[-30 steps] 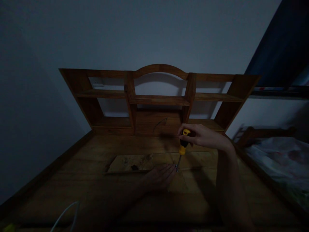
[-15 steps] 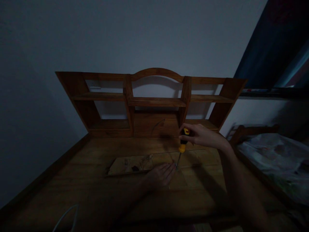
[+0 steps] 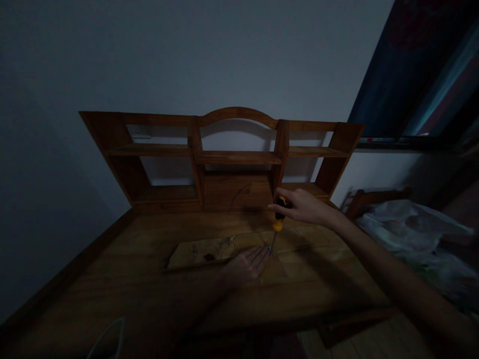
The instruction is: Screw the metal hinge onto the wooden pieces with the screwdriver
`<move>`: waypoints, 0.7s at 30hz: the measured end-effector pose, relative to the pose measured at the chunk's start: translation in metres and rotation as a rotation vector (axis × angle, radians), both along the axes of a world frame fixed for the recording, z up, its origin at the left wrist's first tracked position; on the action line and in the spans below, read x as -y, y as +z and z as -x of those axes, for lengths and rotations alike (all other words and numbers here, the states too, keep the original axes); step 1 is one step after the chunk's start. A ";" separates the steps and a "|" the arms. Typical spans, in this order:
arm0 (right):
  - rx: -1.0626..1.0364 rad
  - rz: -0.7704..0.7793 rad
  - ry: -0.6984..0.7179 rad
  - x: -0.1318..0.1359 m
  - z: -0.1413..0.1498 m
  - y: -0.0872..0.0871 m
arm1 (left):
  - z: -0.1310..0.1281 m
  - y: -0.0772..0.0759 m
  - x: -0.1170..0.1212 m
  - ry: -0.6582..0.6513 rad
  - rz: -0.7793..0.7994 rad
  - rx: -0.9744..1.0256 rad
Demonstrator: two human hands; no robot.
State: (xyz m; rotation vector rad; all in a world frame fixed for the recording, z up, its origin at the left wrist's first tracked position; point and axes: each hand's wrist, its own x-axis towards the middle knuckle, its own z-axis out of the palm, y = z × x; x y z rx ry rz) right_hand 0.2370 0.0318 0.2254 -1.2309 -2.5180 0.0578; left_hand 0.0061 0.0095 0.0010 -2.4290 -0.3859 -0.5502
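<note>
My right hand grips a screwdriver with a black and yellow handle, held nearly upright with its shaft pointing down. The screwdriver's tip meets a small shiny metal piece on the wooden desk; its exact kind is too small and dark to tell. My left hand lies low and flat, fingers stretched out, with the fingertips against the metal piece. Left of that hand, a pale, torn-looking strip with a dark hole lies along the desk top.
A wooden shelf unit stands at the desk's back against the wall. A white cable curves at the lower left. On the right are plastic-wrapped things and a dark curtain. The room is dim.
The view has shifted slightly, so the shelf appears further left. My right hand's index finger and thumb have loosened a little around the screwdriver handle. My left hand stays by the metal piece.
</note>
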 end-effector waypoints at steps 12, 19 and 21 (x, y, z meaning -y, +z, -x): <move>-0.064 0.114 0.113 -0.005 -0.002 0.002 | 0.000 -0.001 0.000 -0.005 0.071 0.003; -0.105 0.200 0.176 -0.012 -0.005 -0.001 | 0.000 0.000 -0.001 -0.014 0.083 -0.009; -0.052 0.097 0.081 -0.014 -0.006 -0.002 | 0.000 0.000 -0.001 -0.018 0.082 -0.003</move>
